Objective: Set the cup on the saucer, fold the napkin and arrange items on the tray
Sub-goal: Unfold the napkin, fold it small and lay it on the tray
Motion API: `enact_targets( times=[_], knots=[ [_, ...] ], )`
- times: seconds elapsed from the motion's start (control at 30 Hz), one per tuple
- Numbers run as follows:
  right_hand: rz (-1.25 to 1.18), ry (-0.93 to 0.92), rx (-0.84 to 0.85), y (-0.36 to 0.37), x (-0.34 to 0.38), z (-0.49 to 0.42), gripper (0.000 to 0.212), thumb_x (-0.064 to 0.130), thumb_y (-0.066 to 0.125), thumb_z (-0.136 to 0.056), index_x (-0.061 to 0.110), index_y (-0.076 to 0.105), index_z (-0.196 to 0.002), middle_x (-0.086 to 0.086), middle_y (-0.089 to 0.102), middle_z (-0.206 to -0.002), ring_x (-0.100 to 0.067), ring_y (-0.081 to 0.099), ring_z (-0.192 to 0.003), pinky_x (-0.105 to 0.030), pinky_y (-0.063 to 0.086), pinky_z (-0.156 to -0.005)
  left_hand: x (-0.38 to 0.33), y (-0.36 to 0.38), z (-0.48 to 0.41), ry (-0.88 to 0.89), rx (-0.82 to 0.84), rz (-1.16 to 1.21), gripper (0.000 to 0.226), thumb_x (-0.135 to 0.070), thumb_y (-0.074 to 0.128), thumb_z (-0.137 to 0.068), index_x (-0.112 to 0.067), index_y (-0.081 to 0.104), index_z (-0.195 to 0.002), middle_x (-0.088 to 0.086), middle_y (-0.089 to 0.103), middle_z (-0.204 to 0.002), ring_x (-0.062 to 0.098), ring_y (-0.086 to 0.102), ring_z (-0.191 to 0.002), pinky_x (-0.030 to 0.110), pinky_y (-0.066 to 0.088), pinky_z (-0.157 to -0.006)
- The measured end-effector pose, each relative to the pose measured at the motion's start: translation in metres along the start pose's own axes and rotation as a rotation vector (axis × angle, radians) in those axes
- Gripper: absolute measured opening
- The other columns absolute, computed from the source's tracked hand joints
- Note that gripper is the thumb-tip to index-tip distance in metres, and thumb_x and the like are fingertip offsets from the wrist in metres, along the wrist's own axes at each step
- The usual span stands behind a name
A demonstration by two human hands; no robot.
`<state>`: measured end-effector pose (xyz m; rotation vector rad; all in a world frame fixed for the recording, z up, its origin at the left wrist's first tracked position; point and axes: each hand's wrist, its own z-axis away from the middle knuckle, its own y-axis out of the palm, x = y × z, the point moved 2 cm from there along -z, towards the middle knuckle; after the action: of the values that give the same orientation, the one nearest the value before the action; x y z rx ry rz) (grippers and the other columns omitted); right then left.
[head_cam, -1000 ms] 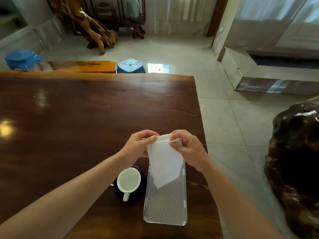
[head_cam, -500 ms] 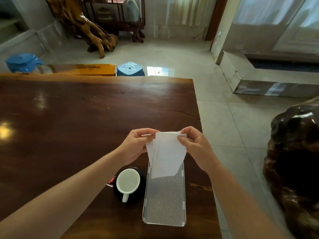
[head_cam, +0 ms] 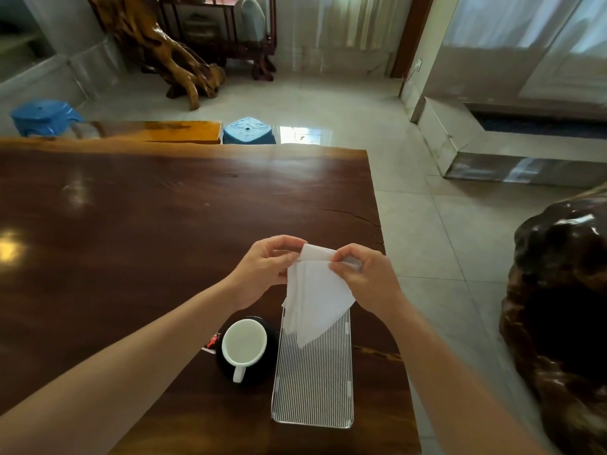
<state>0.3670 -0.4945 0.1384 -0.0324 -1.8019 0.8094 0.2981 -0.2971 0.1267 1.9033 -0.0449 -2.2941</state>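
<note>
Dark wooden table (head_cam: 138, 224), glossy. Beyond its far edge: two blue stools (head_cam: 248, 131), pale tiled floor (head_cam: 410, 224), carved root sculpture (head_cam: 164, 54), curtained windows (head_cam: 525, 24).

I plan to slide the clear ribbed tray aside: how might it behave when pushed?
The tray looks thin and flat, so probably light and unlikely to tip. On the glossy table it may slide easily.
</note>
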Motion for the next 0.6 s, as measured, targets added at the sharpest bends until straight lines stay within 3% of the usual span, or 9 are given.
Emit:
enact_targets(
  times=[0.17, 0.3, 0.37, 0.47, 0.6],
  knots=[
    [-0.006, -0.028, -0.010, 0.001, 0.004, 0.001, 0.008, 0.014, 0.073, -0.088, 0.019, 0.069, -0.091, 0.018, 0.060, -0.089, 0.015, 0.056, -0.085, -0.001, 0.043, -0.060, -0.004, 0.000, 0.006, 0.007, -0.135, -0.052, 0.012, 0.000, 0.066, -0.092, -0.007, 0.068, -0.101, 0.012, 0.075, -0.093, 0.027, 0.073, -0.088, 0.036, 0.063, -0.073],
    [0.065, -0.053, -0.047, 0.007, 0.007, -0.001, 0.015, 0.017, 0.076, -0.087, 0.015, 0.075, -0.101, 0.012, 0.062, -0.095, 0.004, 0.059, -0.080, 0.001, 0.044, -0.065, -0.002, 0.005, 0.008, 0.083, -0.368, -0.241, 0.005, -0.007, 0.071, -0.089, -0.009, 0.070, -0.093, 0.013, 0.076, -0.090, 0.034, 0.073, -0.090, 0.054, 0.061, -0.081],
    [0.077, -0.073, -0.126, 0.008, 0.007, -0.001, 0.015, 0.015, 0.075, -0.087, 0.011, 0.077, -0.101, 0.010, 0.063, -0.096, 0.005, 0.058, -0.079, 0.003, 0.043, -0.068, 0.000, 0.006, 0.009, 0.143, -0.457, -0.380, 0.010, -0.018, 0.077, -0.086, -0.014, 0.070, -0.092, 0.007, 0.076, -0.089, 0.024, 0.074, -0.087, 0.046, 0.063, -0.079],
    [0.073, -0.094, -0.165, 0.008, 0.008, 0.000, 0.018, 0.018, 0.075, -0.087, 0.011, 0.077, -0.104, 0.011, 0.064, -0.099, 0.006, 0.059, -0.081, 0.003, 0.044, -0.070, 0.002, 0.011, 0.014, 0.172, -0.416, -0.513, 0.028, -0.025, 0.088, -0.073, -0.019, 0.071, -0.094, -0.004, 0.077, -0.085, 0.010, 0.074, -0.079, 0.028, 0.061, -0.070],
    [0.075, -0.081, -0.113, 0.006, 0.009, 0.000, 0.020, 0.019, 0.075, -0.087, 0.014, 0.077, -0.107, 0.012, 0.064, -0.100, 0.002, 0.060, -0.083, -0.001, 0.046, -0.069, 0.003, 0.015, 0.012, 0.179, -0.434, -0.528, 0.017, -0.016, 0.085, -0.075, -0.016, 0.077, -0.090, 0.000, 0.078, -0.081, 0.016, 0.074, -0.076, 0.035, 0.061, -0.073]
  ],
)
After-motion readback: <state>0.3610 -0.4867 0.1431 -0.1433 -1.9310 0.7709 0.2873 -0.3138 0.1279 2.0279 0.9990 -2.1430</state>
